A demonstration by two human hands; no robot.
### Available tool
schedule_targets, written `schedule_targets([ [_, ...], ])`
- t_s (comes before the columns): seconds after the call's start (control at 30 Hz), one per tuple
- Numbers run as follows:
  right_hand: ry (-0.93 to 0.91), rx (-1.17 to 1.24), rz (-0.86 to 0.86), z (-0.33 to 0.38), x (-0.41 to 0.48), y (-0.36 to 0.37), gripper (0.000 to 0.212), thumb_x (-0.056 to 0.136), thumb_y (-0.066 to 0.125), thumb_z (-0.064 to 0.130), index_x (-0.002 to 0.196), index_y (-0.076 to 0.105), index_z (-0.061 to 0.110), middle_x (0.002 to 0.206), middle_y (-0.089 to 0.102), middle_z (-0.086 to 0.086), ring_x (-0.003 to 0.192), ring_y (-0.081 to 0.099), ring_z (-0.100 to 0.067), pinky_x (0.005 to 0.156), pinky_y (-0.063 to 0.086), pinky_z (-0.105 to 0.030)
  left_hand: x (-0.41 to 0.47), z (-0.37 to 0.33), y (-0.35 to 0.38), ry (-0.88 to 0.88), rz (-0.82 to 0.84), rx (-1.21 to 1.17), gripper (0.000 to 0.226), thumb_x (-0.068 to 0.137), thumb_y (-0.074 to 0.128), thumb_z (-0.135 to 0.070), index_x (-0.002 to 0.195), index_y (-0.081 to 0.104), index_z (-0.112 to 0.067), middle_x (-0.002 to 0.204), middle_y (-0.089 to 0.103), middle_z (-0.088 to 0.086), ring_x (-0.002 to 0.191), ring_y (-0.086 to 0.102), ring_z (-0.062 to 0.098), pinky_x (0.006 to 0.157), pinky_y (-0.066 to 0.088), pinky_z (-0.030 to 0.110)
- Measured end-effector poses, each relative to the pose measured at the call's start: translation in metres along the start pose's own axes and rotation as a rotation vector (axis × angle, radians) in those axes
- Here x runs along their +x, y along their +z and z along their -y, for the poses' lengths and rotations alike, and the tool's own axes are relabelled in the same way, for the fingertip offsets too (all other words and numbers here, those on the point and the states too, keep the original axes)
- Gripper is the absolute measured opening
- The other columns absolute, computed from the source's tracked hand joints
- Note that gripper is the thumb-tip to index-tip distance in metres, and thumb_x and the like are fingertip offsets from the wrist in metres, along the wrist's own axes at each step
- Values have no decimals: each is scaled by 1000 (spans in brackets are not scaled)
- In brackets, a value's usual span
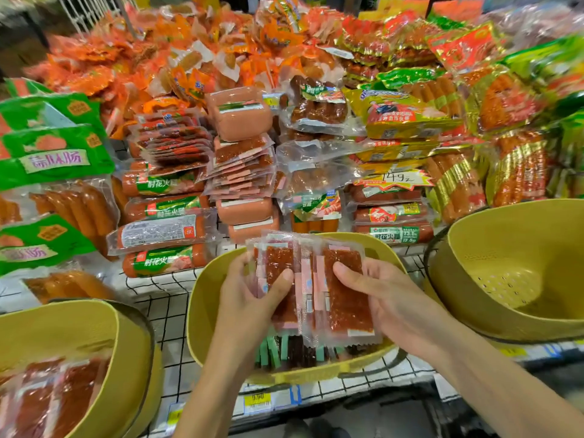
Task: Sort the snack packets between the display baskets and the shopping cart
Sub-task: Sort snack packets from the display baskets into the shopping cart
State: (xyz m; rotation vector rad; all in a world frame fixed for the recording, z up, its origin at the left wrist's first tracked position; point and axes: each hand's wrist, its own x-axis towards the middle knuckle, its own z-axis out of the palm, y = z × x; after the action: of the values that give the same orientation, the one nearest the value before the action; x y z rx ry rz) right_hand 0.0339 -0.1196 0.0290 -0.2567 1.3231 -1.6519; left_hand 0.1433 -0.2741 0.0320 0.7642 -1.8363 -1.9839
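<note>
Two hands are holding a fan of clear snack packets (pixel 316 289) over the middle basket (pixel 198 311).
The left hand (pixel 249 298) is gripping the fan, thumb across its front. The right hand (pixel 388 298) is pinching its right edge. Darker packets (pixel 284 349), seemingly green-labelled, are lying in the basket beneath.

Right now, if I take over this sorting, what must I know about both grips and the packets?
Left grip: holds a fan of red packets over the middle basket, thumb on top.
Right grip: holds the same fan at its right side.
Done: similar red packets lie in the left basket; dark packets with green ends lie in the middle basket.
Left to do: place the held fan, probably; the shopping cart is not in view.
</note>
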Motion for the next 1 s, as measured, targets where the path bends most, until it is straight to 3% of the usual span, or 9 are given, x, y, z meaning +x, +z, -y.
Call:
schedule_targets([
  [0.13,-92,158,-148,1,-31,-13,36,77,68,29,107,68,8,101,71,-13,84,71,-24,66,58,-35,3,0,14,16,43,-133,29,86,62,-15,113,57,-25,98,75,1,84,73,14,58,56,22],
  [0.27,-185,532,-198,-12,-85,-34,45,68,83,20,108,70,5,105,69,-12,87,69,-22,76,57,-39,-1,-1,50,-2,253,-171,41,80,64,-22,119,54,-26,104,73,-2,86,73,15,56,57,27],
  [0.4,-273,570,-579,-42,-151,-55,48,68,72,16,113,67,2,107,69,-15,89,68,-26,81,55,-42,-25,13,111,-53,485,-132,71,74,69,-33,139,43,-25,141,52,1,126,53,20,101,46,49],
  [0.43,-286,648,-631,-51,-167,-60,58,59,78,12,114,67,1,109,68,-16,91,67,-28,79,56,-43,-34,18,127,-61,552,-120,63,75,68,-33,134,47,-29,140,52,-1,126,53,16,100,47,46],
  [0.5,-327,779,-764,-67,-201,-71,72,45,81,5,115,66,1,109,68,-18,91,67,-30,72,59,-45,-52,30,159,-71,683,-123,41,82,66,-23,122,54,-26,126,62,1,107,64,8,77,58,29],
  [0.57,-390,868,-947,-87,-237,-82,55,54,70,3,109,65,3,99,70,-16,81,70,-29,59,59,-41,-70,42,191,-84,795,-97,38,82,66,-20,118,54,-17,116,66,3,98,67,8,65,57,25],
  [0.67,-451,884,-1109,-119,-287,-105,37,67,59,6,103,68,6,102,70,-15,83,70,-28,60,59,-41,-94,58,240,-91,903,-10,46,83,73,-19,123,52,-11,122,62,10,107,62,17,82,56,35],
  [0.83,-449,838,-1350,-167,-362,-175,44,69,62,16,113,64,7,106,70,-15,83,71,-26,73,55,-53,-133,92,335,-85,1022,94,43,78,67,-24,117,53,-12,118,63,15,112,60,34,94,49,53],
  [1.0,-501,822,-1499,-204,-435,-272,34,84,56,8,115,63,19,110,70,-11,97,68,-22,82,55,-48,-167,149,452,-105,1108,187,27,94,56,-3,116,46,-13,107,58,2,79,67,0,53,52,15],
])
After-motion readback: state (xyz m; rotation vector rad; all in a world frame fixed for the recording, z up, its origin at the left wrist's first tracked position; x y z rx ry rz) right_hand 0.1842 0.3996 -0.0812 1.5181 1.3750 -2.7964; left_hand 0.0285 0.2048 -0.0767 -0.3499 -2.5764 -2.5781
